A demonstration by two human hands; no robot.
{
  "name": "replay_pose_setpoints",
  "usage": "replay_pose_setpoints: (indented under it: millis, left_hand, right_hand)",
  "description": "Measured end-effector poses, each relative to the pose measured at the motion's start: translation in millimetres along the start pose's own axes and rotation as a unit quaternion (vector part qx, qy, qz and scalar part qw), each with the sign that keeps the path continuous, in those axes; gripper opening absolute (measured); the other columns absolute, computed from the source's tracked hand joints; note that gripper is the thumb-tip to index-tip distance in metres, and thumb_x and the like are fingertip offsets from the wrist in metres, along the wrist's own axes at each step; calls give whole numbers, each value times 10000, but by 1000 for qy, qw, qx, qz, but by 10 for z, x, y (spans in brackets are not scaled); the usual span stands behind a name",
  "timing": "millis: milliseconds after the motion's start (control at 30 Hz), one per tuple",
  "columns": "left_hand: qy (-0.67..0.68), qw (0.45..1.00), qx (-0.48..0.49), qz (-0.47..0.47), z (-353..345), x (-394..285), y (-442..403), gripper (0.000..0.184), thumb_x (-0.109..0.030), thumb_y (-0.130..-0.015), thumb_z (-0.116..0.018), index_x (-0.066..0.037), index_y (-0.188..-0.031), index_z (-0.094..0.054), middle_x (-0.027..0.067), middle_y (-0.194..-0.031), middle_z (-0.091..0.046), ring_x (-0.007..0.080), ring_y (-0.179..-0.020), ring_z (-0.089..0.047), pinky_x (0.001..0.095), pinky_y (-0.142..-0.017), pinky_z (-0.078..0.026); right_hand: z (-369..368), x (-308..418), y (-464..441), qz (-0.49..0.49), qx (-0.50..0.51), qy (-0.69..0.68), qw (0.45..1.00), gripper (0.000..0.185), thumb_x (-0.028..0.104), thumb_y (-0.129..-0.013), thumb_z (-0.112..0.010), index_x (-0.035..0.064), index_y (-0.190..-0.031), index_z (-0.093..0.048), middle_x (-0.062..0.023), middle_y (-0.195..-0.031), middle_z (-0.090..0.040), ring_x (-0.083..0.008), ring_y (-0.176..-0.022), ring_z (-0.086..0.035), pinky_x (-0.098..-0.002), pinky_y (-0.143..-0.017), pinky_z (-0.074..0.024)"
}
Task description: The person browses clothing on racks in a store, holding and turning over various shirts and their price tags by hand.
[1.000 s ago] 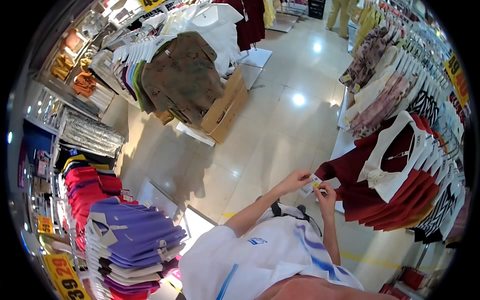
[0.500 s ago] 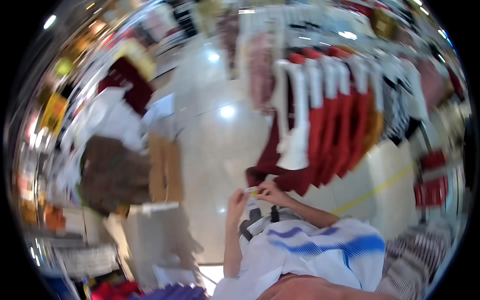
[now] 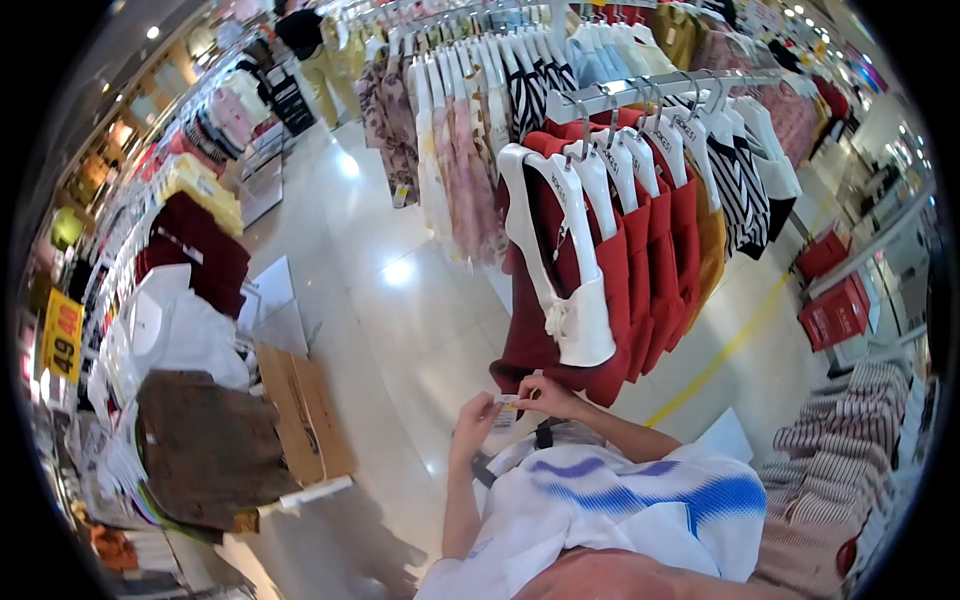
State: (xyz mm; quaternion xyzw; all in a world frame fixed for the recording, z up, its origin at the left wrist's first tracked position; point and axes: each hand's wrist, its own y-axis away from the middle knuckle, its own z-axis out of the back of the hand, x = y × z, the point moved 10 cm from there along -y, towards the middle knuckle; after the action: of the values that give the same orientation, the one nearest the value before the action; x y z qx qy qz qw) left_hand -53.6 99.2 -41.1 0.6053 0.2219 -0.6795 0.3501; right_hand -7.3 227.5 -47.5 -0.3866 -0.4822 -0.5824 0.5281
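Observation:
Between my two hands is a small white paper tag (image 3: 507, 411) with a yellow patch. My left hand (image 3: 477, 412) pinches its left edge. My right hand (image 3: 543, 394) pinches its upper right side, close to the sleeve end of a dark red garment (image 3: 530, 335). That garment, with a large white collar (image 3: 585, 325), hangs on a white hanger at the front of a rail (image 3: 640, 92). Behind it hang several more red garments (image 3: 660, 280) on white hangers. The print on the tag is too small to read.
A cardboard box (image 3: 305, 415) stands at the left by a brown patterned top (image 3: 205, 450). Striped garments (image 3: 845, 440) hang at the lower right. Red baskets (image 3: 835, 310) are at the right. A person in light trousers (image 3: 322, 85) stands far back. A yellow line (image 3: 720, 355) crosses the floor.
The view has turned to the right, so the red garments now hang near the middle. Both hands still hold the tag. Striped garments at the lower right have come into view.

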Motion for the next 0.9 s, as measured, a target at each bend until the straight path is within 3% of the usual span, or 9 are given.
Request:
replay_pose_setpoints:
  millis: [100,167,267,300,367,600,667,900]
  left_hand:
    - [-50,996,51,-44,195,-66,-244,132,-74,-851,-594,10,-796,-509,19,-669,-501,75,-663,-461,245,-591,-396]
    - [-51,991,105,-71,295,-89,-384,127,-67,-825,-605,8,-819,-503,92,-666,-489,154,-624,-470,293,-582,-402]
    - [-66,981,155,-94,462,-85,-534,117,-74,-829,-598,3,-821,-510,99,-675,-509,162,-623,-478,300,-578,-403]
    - [-65,980,164,-96,505,-69,-581,117,-74,-829,-598,3,-821,-510,99,-675,-509,162,-623,-478,300,-578,-403]
    - [-69,972,211,-79,532,-5,-658,125,-80,-855,-580,-4,-795,-500,17,-662,-469,81,-628,-407,254,-558,-366]
    - [-51,952,299,-49,610,-117,-719,104,-90,-863,-572,-7,-826,-520,20,-672,-482,82,-630,-413,257,-566,-363]
    - [-9,951,307,-42,642,-139,-726,106,-103,-869,-571,-8,-848,-529,17,-695,-510,76,-649,-445,251,-582,-382]
    - [50,942,327,-53,675,-159,-718,99,-109,-878,-559,-12,-868,-545,-3,-723,-530,64,-683,-479,239,-609,-404]
  right_hand:
    - [-52,83,-97,-31,-30,12,999,170,172,-799,-674,15,-847,-631,-37,-740,-617,-95,-725,-585,-245,-657,-475]
    - [-76,139,-187,-33,-71,40,996,189,178,-810,-659,-4,-859,-642,-47,-731,-637,-90,-694,-588,-244,-643,-477]
    - [-79,365,-271,7,-151,39,988,187,201,-807,-650,13,-806,-643,-52,-681,-625,-109,-617,-583,-271,-575,-469]
    - [-117,394,-292,4,-160,38,986,187,201,-807,-650,13,-806,-643,-52,-681,-625,-109,-617,-583,-271,-575,-469]
    - [-124,492,-305,10,-219,76,973,187,187,-800,-657,2,-788,-631,-61,-668,-615,-112,-593,-574,-263,-546,-463]
    - [-363,440,-230,-25,-374,29,927,181,163,-806,-653,-14,-807,-612,-64,-656,-591,-89,-590,-548,-253,-543,-457]
    - [-414,477,-169,-45,-420,-9,906,153,148,-820,-642,-1,-814,-606,-25,-699,-593,-79,-622,-549,-227,-572,-450]
    - [-534,469,-171,-95,-432,-99,891,165,169,-831,-645,10,-834,-599,-18,-710,-599,-63,-618,-542,-224,-568,-448]
